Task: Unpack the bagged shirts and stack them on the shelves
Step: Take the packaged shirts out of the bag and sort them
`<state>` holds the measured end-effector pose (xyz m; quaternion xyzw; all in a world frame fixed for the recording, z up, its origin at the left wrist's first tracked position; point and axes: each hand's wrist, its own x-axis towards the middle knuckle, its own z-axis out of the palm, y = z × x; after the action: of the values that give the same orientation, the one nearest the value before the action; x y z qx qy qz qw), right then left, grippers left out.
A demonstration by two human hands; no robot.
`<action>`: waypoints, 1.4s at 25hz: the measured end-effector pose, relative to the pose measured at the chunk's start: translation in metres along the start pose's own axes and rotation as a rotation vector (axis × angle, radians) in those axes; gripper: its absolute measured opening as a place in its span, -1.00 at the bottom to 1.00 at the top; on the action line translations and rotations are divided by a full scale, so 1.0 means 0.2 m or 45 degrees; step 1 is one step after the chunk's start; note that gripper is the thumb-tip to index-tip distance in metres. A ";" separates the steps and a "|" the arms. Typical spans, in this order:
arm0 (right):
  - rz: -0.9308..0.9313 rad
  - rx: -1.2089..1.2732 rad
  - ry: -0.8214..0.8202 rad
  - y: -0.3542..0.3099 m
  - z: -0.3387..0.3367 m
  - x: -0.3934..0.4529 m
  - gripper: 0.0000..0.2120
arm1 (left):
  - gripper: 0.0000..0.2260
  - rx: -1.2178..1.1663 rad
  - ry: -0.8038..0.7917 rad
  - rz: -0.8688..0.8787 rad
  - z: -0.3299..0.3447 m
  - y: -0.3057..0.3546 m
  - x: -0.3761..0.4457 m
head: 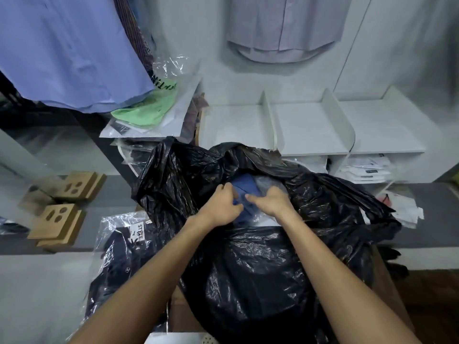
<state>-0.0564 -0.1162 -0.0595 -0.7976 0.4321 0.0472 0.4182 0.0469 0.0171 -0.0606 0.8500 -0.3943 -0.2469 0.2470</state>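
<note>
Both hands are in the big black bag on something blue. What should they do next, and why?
Probably lift the blue shirt up out of the black bag. The left hand and right hand both grip it at the bag's open mouth, and the white shelf just behind has bare compartments.

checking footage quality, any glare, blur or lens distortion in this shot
Head view: glare streaks on the crinkled black plastic bag and the clear plastic sleeve over a dark shirt; wide-angle bending of the white divided shelf toward the edges; slight softness on the left hand and right hand at the blue folded shirt.
</note>
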 end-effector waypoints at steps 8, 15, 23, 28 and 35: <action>-0.194 -0.363 -0.045 -0.13 -0.25 -0.12 -0.88 | -0.31 0.224 -0.152 0.482 -0.23 0.11 0.16; -0.218 -0.864 0.338 -0.14 -0.65 -0.36 -0.72 | -0.21 0.591 -0.181 0.936 -0.21 0.45 0.36; -0.580 -0.098 0.881 0.05 -0.81 -0.44 -0.24 | -0.59 -0.179 -0.178 0.923 -0.34 0.68 0.37; -0.517 0.371 0.843 0.11 -0.95 -0.46 -0.13 | -0.66 -0.837 0.231 0.761 -0.52 0.73 0.34; -0.660 0.725 0.478 -0.02 -0.93 -0.35 -0.41 | -0.71 -1.393 0.432 0.697 -0.69 0.85 0.22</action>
<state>-0.1496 -0.2014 0.0936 -0.7273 0.2819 -0.3265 0.5339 0.0637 -0.0837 0.1391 0.4967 -0.3694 -0.2024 0.7589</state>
